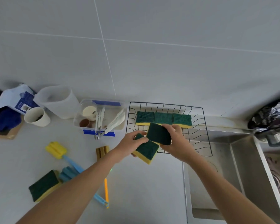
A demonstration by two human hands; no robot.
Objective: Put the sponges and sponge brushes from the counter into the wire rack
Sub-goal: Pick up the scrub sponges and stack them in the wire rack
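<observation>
Head view: each hand [132, 141] [179, 143] grips 1 sponge [146, 150] [158, 134]; rack [205, 131] holds 3.

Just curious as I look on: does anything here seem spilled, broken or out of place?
Nothing looks spilled or broken. One sponge and the long-handled brushes still lie scattered on the counter, not yet in the rack.

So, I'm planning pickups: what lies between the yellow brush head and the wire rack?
Head view: a brown ribbed sponge, then the left hand holding a sponge.
</observation>
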